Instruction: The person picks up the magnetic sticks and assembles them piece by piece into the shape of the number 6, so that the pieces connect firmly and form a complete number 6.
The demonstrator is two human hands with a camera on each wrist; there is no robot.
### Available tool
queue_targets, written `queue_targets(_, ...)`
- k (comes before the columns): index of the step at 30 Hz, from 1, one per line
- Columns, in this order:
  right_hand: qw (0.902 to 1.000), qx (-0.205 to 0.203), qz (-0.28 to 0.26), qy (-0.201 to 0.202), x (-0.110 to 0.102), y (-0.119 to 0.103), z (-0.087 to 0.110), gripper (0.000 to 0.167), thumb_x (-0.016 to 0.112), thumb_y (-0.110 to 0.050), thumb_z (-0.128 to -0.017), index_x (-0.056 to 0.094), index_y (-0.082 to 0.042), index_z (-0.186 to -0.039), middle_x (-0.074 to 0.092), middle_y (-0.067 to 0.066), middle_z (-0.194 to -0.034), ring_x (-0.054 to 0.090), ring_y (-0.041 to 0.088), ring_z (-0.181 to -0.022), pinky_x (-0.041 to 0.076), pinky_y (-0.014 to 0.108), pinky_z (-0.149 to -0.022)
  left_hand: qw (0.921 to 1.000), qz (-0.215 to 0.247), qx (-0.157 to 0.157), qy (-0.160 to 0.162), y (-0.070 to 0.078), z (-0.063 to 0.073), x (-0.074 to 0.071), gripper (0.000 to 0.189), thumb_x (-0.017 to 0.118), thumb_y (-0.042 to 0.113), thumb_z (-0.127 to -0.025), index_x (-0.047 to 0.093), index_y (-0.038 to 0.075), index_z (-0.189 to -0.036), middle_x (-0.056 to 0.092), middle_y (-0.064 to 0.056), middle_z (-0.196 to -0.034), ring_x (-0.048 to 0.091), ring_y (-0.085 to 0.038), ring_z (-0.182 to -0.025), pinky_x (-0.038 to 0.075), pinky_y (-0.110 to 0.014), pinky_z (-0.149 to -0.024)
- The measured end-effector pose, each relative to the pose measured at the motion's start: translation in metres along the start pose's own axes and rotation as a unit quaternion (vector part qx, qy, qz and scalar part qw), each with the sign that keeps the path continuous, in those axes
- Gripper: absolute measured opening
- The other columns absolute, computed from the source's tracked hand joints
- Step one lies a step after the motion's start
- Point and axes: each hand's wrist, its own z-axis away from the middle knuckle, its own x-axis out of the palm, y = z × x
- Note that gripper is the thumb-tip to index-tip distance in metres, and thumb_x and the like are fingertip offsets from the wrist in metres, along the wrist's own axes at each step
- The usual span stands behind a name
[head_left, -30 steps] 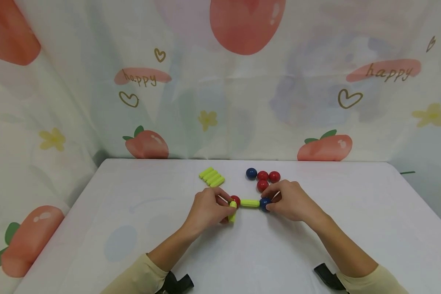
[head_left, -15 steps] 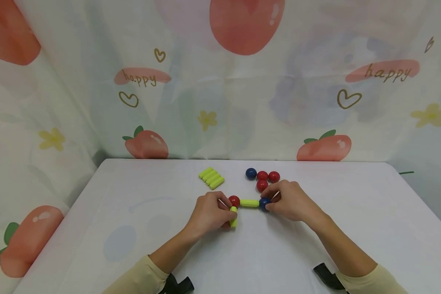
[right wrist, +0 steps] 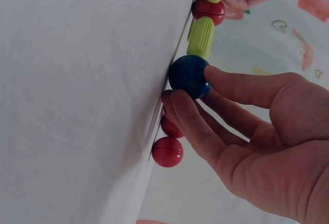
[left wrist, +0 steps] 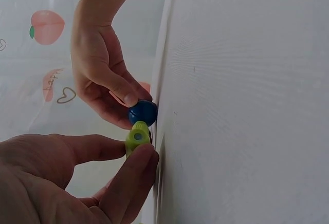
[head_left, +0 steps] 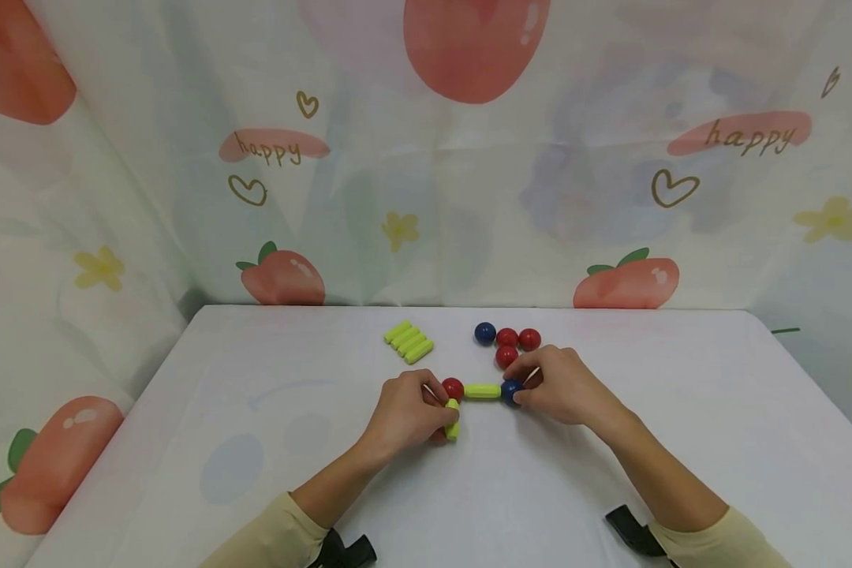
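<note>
My left hand (head_left: 406, 412) pinches a yellow-green rod (head_left: 453, 420) between thumb and fingers; its round end faces the camera in the left wrist view. The rod's far end meets a red ball (head_left: 453, 389). From that ball a second yellow-green rod (head_left: 482, 391) runs right to a blue ball (head_left: 511, 392). My right hand (head_left: 564, 386) pinches this blue ball, with thumb and fingertips on its sides in the right wrist view. Ball, rod and ball lie in one line on the white table, and the held rod points toward me.
Several yellow-green rods (head_left: 409, 342) lie side by side behind my left hand. Behind the right hand sit a loose blue ball (head_left: 485, 334) and 3 red balls (head_left: 507, 339) in a cluster. A printed curtain (head_left: 426, 197) hangs behind the white table (head_left: 291, 442).
My left hand and its rod have shifted slightly toward me, baring more of the red ball. The right hand keeps its grip on the blue ball almost unmoved.
</note>
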Motion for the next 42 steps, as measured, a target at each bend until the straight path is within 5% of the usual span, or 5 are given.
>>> queue_targets(23,1.0,-0.002,0.003,-0.001,0.002,0.001,-0.001,0.027,0.081,-0.006,-0.086,0.079,-0.008,-0.113,0.073,0.006,-0.099,0.064,0.019,-0.088,0.058,0.032,-0.073,0.9999,-0.005,0.011,-0.007,-0.001,0.001,-0.001,0.015,0.077,0.012,-0.09,0.065,0.007,-0.096,0.07,-0.002,-0.076,0.07,-0.017,-0.057,0.055,-0.027,-0.058)
queue_targets(32,1.0,0.001,0.001,-0.002,0.001,0.0,0.0,0.028,0.081,-0.006,-0.086,0.078,-0.007,-0.113,0.072,0.007,-0.099,0.064,0.02,-0.089,0.059,0.032,-0.073,0.9937,-0.096,0.049,0.027,0.001,-0.006,-0.01,0.009,0.074,0.014,-0.09,0.067,0.012,-0.094,0.065,-0.001,-0.08,0.06,-0.017,-0.072,0.05,-0.028,-0.061)
queue_targets(42,1.0,0.004,-0.001,-0.004,0.001,-0.001,0.0,0.028,0.08,-0.005,-0.086,0.078,-0.007,-0.114,0.071,0.007,-0.098,0.063,0.02,-0.088,0.059,0.032,-0.072,0.9912,-0.106,0.073,-0.033,0.006,-0.027,-0.021,0.017,0.078,0.015,-0.092,0.072,0.016,-0.108,0.07,-0.001,-0.102,0.064,-0.017,-0.092,0.058,-0.03,-0.077)
